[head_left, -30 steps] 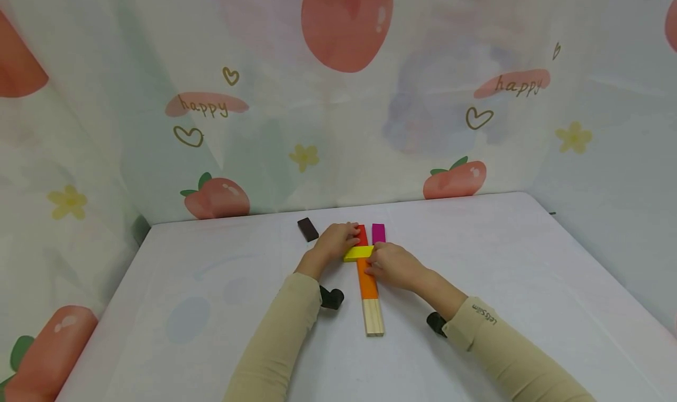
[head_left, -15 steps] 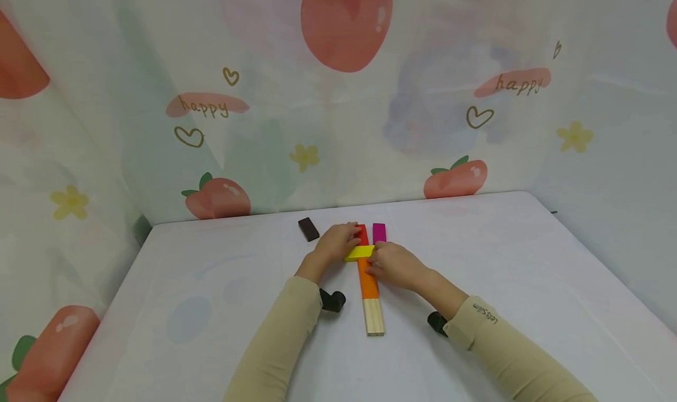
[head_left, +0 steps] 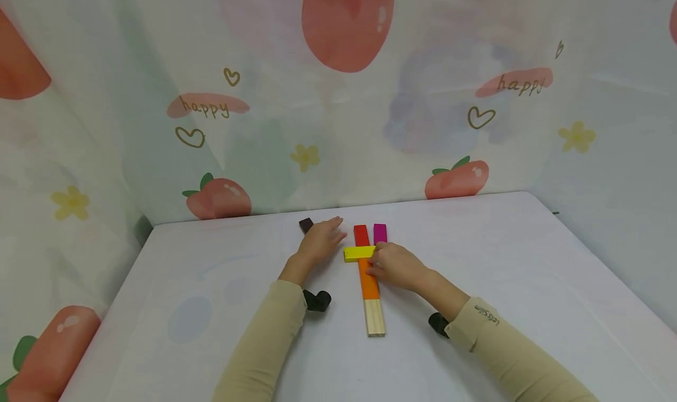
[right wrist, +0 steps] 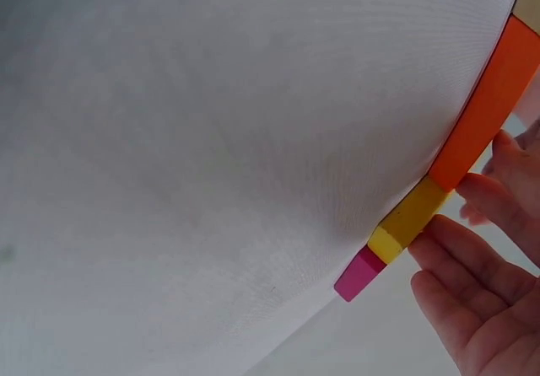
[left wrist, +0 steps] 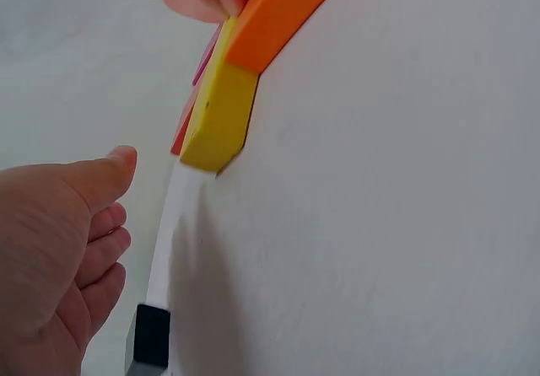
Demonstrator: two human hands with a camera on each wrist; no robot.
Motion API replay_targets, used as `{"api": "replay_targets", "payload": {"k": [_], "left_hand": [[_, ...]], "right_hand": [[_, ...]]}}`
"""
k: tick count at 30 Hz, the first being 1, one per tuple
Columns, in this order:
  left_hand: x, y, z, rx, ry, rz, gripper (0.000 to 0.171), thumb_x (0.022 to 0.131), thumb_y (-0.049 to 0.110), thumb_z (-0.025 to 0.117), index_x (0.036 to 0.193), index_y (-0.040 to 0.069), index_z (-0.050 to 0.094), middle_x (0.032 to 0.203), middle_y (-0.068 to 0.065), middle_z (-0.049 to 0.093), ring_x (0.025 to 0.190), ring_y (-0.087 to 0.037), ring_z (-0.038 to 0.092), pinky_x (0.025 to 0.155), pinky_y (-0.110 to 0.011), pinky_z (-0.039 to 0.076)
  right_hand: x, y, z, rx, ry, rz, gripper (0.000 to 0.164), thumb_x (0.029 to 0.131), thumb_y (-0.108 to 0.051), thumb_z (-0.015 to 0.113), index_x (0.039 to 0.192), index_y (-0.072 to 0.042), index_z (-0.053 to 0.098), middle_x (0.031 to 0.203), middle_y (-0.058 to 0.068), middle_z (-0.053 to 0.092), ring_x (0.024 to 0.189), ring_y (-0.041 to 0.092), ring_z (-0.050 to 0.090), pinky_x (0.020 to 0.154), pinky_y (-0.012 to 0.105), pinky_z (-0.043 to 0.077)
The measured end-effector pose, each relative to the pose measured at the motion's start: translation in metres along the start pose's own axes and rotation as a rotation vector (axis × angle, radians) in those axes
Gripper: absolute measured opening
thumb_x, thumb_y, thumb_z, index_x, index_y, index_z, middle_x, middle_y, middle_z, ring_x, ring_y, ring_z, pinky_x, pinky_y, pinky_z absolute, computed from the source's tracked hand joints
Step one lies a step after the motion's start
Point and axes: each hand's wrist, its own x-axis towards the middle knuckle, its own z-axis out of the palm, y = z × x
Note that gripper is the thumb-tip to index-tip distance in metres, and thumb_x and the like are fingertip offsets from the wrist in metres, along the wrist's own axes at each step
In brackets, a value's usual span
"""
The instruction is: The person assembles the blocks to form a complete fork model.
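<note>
My right hand (head_left: 398, 265) is at the right end of a yellow block (head_left: 358, 254), thumb and fingers pinching that end. The yellow block lies crosswise between a red block (head_left: 361, 234) and an orange block (head_left: 368, 281). A plain wooden block (head_left: 375, 320) continues the line towards me. Past my right fingers stands a magenta block (head_left: 380, 233), its near part hidden. My left hand (head_left: 319, 240) hovers left of the red block with nothing in it, fingers extended, partly covering a dark brown block (head_left: 305, 225). The left wrist view shows that dark block (left wrist: 152, 335) beyond the fingers.
A white cloth-covered table (head_left: 185, 355) carries the blocks. Behind it hangs a printed fabric backdrop (head_left: 338, 114) with fruit and flowers, which also runs along both sides. Black wrist cameras (head_left: 317, 301) stick out beneath the sleeves.
My left hand has let go of the red block area and moved left, over the dark block. The red block's far end has shifted slightly left. My right hand stays in place.
</note>
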Motion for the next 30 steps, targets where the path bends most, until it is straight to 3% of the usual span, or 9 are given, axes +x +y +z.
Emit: {"api": "replay_targets", "payload": {"k": [9,14,20,30], "left_hand": [[-0.011,-0.03,-0.015,0.056,0.046,-0.069,0.049,0.091,0.025,0.058,0.133,0.002,0.047,0.136,-0.012,0.045,0.125,-0.026,0.041,0.103,-0.038,0.031],[-0.015,-0.041,-0.022,0.065,0.032,-0.053,0.049,0.093,0.024,0.056,0.134,0.0,0.045,0.138,-0.015,0.041,0.127,-0.029,0.037,0.104,-0.04,0.029],[-0.018,-0.053,-0.029,0.086,0.073,-0.05,0.047,0.092,0.022,0.057,0.131,-0.002,0.048,0.137,-0.02,0.042,0.126,-0.032,0.038,0.103,-0.042,0.03],[-0.021,-0.058,-0.032,0.06,0.003,-0.054,0.048,0.093,0.026,0.055,0.132,-0.001,0.048,0.139,-0.019,0.039,0.127,-0.033,0.037,0.104,-0.042,0.029]], "right_hand": [[0.0,-0.001,0.002,0.007,-0.007,0.003,0.021,0.08,-0.023,0.073,0.091,-0.006,0.073,0.078,-0.003,0.053,0.07,0.011,0.048,0.071,0.024,0.05],[0.0,-0.001,0.001,0.007,-0.017,0.014,0.021,0.08,-0.023,0.072,0.092,-0.006,0.073,0.078,-0.003,0.053,0.07,0.011,0.048,0.071,0.024,0.049],[0.0,-0.001,0.0,0.008,-0.016,0.011,0.023,0.08,-0.023,0.072,0.095,-0.006,0.073,0.078,-0.003,0.054,0.071,0.011,0.049,0.071,0.023,0.05],[0.0,0.0,-0.001,0.017,-0.016,-0.001,0.023,0.08,-0.023,0.072,0.094,-0.005,0.073,0.077,-0.003,0.054,0.07,0.01,0.048,0.07,0.023,0.049]]}}
